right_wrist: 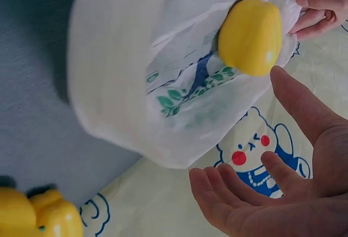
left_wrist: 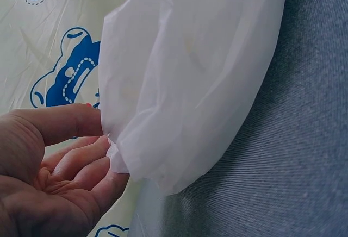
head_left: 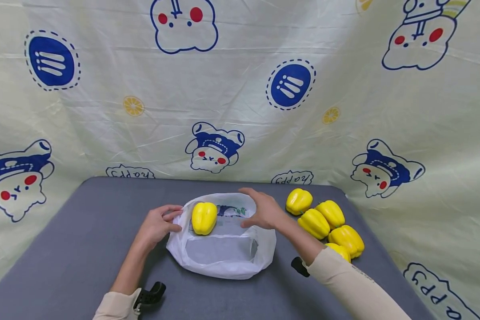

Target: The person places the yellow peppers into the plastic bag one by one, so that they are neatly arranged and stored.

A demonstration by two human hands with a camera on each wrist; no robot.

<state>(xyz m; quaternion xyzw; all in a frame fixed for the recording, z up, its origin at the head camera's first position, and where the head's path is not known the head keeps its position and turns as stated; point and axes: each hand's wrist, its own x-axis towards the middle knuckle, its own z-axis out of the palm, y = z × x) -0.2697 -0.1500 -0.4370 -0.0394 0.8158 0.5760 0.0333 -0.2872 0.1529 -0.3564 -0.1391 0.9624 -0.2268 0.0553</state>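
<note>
A white plastic bag (head_left: 228, 270) stands on the table with its mouth spread wide. Inside, toward its left side, lies a yellow bell pepper (head_left: 204, 218). My left hand (head_left: 156, 225) holds the bag's left rim between thumb and fingers; in the left wrist view the bag (left_wrist: 179, 85) hides one fingertip. Over the bag's right rim is my right hand (head_left: 264, 211), thumb and fingers spread apart and holding nothing. The right wrist view shows this hand (right_wrist: 272, 188) beside the bag's opening, apart from the pepper (right_wrist: 250, 37).
Several more yellow bell peppers (head_left: 314, 223) lie grouped on the grey table (head_left: 84, 249), right of the bag and partly behind my right forearm. A printed cloth (head_left: 248, 89) hangs behind the table. Black straps (head_left: 152, 293) are at both wrists.
</note>
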